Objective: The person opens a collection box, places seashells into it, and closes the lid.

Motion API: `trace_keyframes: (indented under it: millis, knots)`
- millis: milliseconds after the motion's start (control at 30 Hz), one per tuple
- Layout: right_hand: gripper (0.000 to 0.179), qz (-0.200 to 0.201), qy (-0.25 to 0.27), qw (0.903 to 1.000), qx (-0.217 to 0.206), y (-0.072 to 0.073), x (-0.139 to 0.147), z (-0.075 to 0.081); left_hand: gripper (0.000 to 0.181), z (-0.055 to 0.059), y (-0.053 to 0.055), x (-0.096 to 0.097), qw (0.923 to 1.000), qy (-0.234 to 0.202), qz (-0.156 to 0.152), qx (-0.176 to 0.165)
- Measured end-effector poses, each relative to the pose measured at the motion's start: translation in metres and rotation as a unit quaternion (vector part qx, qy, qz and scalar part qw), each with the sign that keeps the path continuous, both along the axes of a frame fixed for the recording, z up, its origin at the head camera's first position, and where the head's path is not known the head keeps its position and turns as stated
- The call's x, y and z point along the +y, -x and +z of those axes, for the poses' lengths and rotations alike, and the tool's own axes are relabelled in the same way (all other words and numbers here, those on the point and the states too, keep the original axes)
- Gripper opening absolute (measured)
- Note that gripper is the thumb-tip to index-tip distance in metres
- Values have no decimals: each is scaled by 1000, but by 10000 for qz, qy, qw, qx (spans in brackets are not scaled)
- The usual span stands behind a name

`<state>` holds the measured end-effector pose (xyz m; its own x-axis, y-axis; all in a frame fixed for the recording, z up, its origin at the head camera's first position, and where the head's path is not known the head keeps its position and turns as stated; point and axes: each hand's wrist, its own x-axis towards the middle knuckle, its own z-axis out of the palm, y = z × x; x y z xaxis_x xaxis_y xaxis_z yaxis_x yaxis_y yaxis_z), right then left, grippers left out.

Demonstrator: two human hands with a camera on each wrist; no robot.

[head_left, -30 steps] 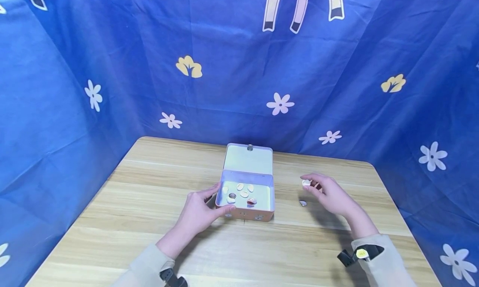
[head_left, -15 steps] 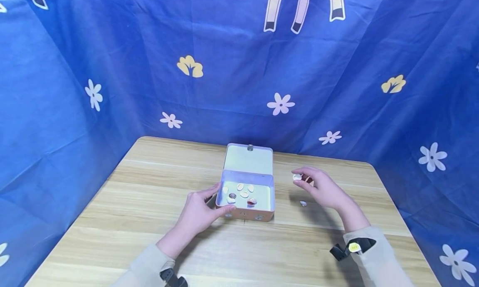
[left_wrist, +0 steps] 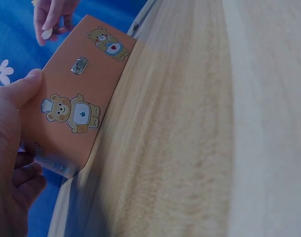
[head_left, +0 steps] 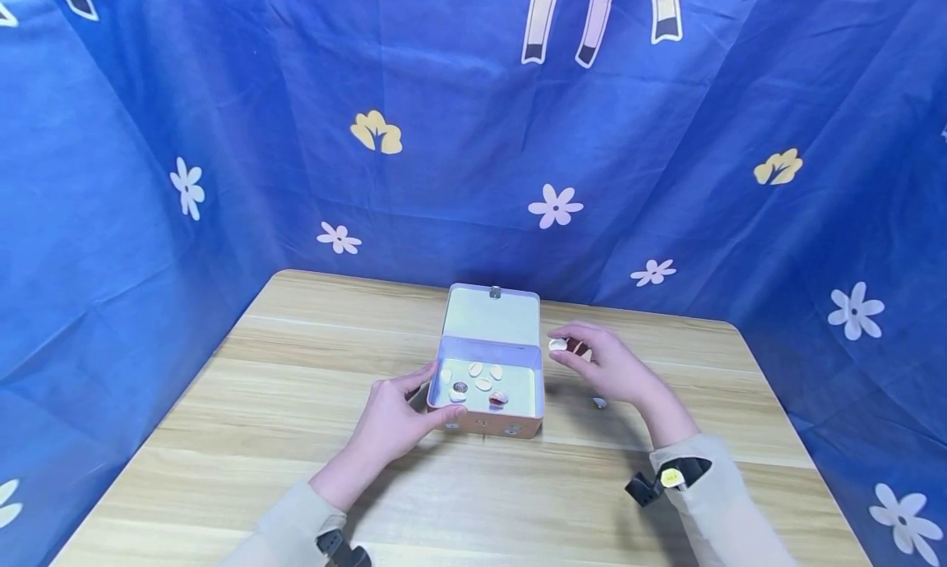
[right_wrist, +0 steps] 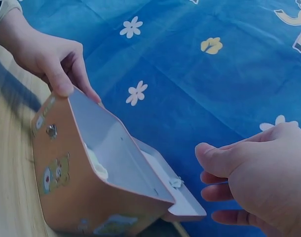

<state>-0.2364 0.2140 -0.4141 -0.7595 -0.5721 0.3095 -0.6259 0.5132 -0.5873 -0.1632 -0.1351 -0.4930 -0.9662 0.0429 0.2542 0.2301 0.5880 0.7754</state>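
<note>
An orange tin box (head_left: 510,426) with bear pictures stands on the table, its hinged lid (head_left: 491,314) thrown back. My left hand (head_left: 388,417) grips the box's left front corner, thumb on the front rim. Inside lie several pale seashells (head_left: 483,384), a reddish one (head_left: 498,398) and a dark round patterned piece (head_left: 460,387). Just right of the box, above the table, my right hand (head_left: 608,368) pinches a white seashell (head_left: 558,345) between thumb and fingers. The left wrist view shows that shell (left_wrist: 47,34) too; in the right wrist view it is hidden.
One small shell (head_left: 600,403) lies on the wooden table (head_left: 311,337), below my right forearm. A blue patterned curtain (head_left: 459,164) hangs behind the table and along both sides. A metal clasp (left_wrist: 79,65) sits on the box's front.
My right hand has moved left with the white seashell, from above the loose shell to beside the box. The left hand and the box have stayed in place.
</note>
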Motion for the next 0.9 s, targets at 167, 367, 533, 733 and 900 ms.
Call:
trace_keyframes:
  millis: [167, 367, 533, 733, 900]
  knots:
    - [28, 165, 83, 9998, -42, 3, -12, -2, 96, 1, 0, -1, 10000, 15, -1, -13]
    - [27, 296, 111, 9994, -135, 4, -26, -7, 96, 2, -2, -1, 10000, 34, -36, 38]
    - [26, 401, 108, 9986, -336, 5, -36, -14, 98, 2, -2, -1, 10000, 36, -33, 1]
    - [26, 567, 148, 9975, -387, 5, -49, -21, 97, 1, -2, -1, 10000, 39, -11, -45]
    - [27, 673, 116, 9965, -480, 7, -55, -27, 96, 2, -2, 0, 10000, -47, -55, -10]
